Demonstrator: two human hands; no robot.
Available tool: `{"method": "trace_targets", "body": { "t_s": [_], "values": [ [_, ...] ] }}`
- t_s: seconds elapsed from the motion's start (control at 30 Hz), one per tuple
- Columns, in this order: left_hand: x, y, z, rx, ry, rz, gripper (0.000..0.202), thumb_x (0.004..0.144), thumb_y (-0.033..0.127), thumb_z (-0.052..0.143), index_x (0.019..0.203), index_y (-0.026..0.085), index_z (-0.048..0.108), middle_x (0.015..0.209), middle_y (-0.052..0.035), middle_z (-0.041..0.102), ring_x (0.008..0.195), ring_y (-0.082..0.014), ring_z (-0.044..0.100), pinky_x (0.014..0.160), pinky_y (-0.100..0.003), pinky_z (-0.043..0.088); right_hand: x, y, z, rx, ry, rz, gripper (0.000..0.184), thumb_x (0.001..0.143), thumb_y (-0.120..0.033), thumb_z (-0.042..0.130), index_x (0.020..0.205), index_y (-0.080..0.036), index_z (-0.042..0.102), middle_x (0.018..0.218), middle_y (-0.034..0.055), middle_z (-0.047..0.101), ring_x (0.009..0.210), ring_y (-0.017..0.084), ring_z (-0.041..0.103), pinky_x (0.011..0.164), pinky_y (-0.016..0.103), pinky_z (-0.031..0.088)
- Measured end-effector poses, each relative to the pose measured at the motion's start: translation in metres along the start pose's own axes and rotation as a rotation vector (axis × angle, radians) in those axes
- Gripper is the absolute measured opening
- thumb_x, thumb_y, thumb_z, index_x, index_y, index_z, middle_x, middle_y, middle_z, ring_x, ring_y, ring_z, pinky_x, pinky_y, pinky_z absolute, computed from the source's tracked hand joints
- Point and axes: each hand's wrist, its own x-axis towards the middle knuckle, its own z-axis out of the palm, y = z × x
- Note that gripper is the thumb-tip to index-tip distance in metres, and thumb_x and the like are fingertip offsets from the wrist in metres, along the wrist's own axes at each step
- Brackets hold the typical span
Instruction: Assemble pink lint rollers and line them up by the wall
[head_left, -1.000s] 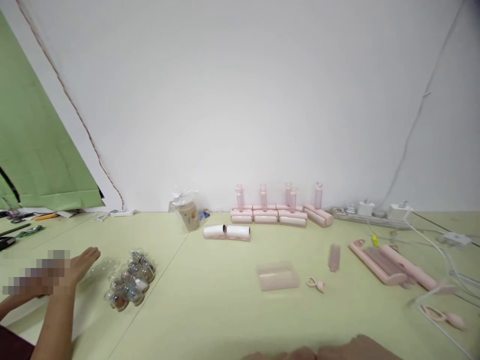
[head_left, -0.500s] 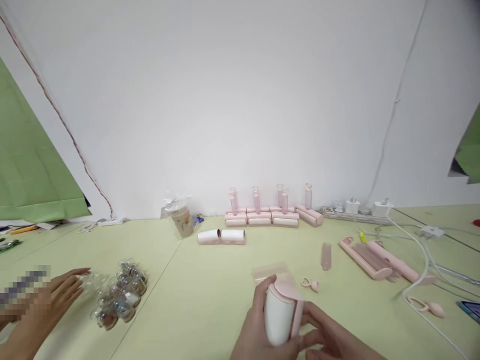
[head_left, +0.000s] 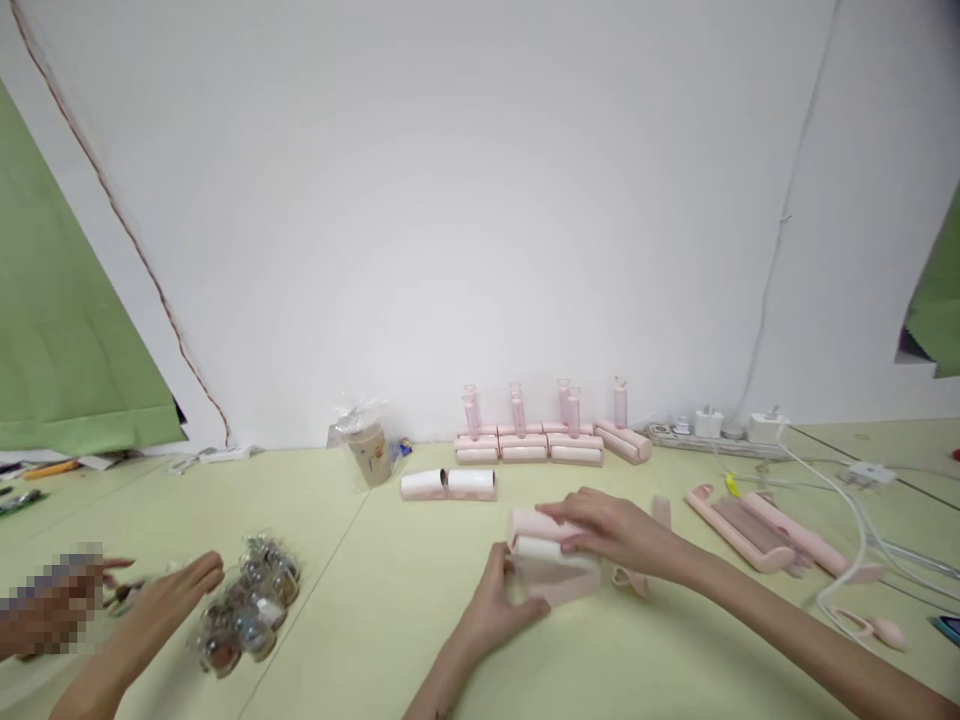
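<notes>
A pink-and-white lint roller lies sideways between my hands, low over the table, over a translucent pink piece. My left hand is closed on its left end, with the thumb stretched along the near side. From the right, my right hand grips it, fingers across the pink cover and thumb at the white roll. Just right of them sits a small pink loop piece, partly blurred. Behind my right wrist a clear pink handle strip shows in part.
Several pink rollers with upright clear handles line the wall. Two white rolls lie nearer. At left, another person's hands are beside clear round containers. Pink parts, cables and a power strip occupy the right.
The roller has gone from upright to lying sideways, lower and farther from me. My right hand has come over its top. The other person's hands have shifted by the clear containers.
</notes>
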Motion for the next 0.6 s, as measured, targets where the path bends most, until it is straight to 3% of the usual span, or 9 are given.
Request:
{"method": "trace_targets", "body": {
  "t_s": [0.07, 0.13, 0.4, 0.5, 0.6],
  "values": [
    [0.0, -0.007, 0.001, -0.052, -0.035, 0.036, 0.052, 0.065, 0.032, 0.066, 0.107, 0.017, 0.039, 0.103, -0.0063, 0.052, 0.097, -0.022, 0.049, 0.087, -0.035, 0.037, 0.008, 0.003, 0.007, -0.06, -0.047, -0.048, 0.028, 0.078, -0.034, 0.055, 0.105, -0.029, 0.06, 0.083, 0.0026, 0.064, 0.084, 0.023, 0.055, 0.065, 0.03, 0.039],
    [0.001, -0.01, 0.002, -0.139, -0.061, 0.076, 0.055, 0.065, 0.031, 0.068, 0.109, 0.018, 0.038, 0.105, -0.006, 0.054, 0.099, -0.0216, 0.05, 0.086, -0.034, 0.038, 0.012, 0.004, 0.014, -0.122, -0.077, -0.077, 0.025, 0.077, -0.031, 0.056, 0.102, -0.03, 0.061, 0.076, 0.0013, 0.063, 0.079, 0.022, 0.056, 0.06, 0.028, 0.038],
    [0.002, -0.007, -0.001, -0.214, -0.097, 0.063, 0.053, 0.065, 0.028, 0.07, 0.107, 0.019, 0.039, 0.104, -0.0052, 0.055, 0.101, -0.022, 0.049, 0.089, -0.035, 0.036, 0.003, 0.003, 0.024, -0.233, -0.104, -0.073, 0.026, 0.078, -0.024, 0.054, 0.102, -0.031, 0.061, 0.076, 0.002, 0.061, 0.076, 0.022, 0.055, 0.058, 0.028, 0.034],
    [0.002, -0.008, 0.0, -0.22, -0.102, 0.049, 0.058, 0.064, 0.028, 0.07, 0.11, 0.021, 0.037, 0.107, -0.006, 0.051, 0.102, -0.0217, 0.048, 0.089, -0.035, 0.036, 0.002, 0.004, 0.034, -0.215, -0.107, -0.015, 0.023, 0.075, -0.024, 0.058, 0.096, -0.03, 0.063, 0.087, 0.0031, 0.061, 0.077, 0.021, 0.057, 0.06, 0.028, 0.037],
    [0.002, -0.01, 0.001, -0.204, -0.09, 0.054, 0.064, 0.065, 0.029, 0.069, 0.117, 0.023, 0.031, 0.111, -0.0072, 0.046, 0.103, -0.0211, 0.047, 0.091, -0.034, 0.035, 0.001, 0.014, 0.033, -0.172, -0.062, 0.096, 0.026, 0.077, -0.037, 0.056, 0.103, -0.032, 0.059, 0.109, 0.0004, 0.056, 0.089, 0.018, 0.057, 0.071, 0.026, 0.042]
  ]
}}
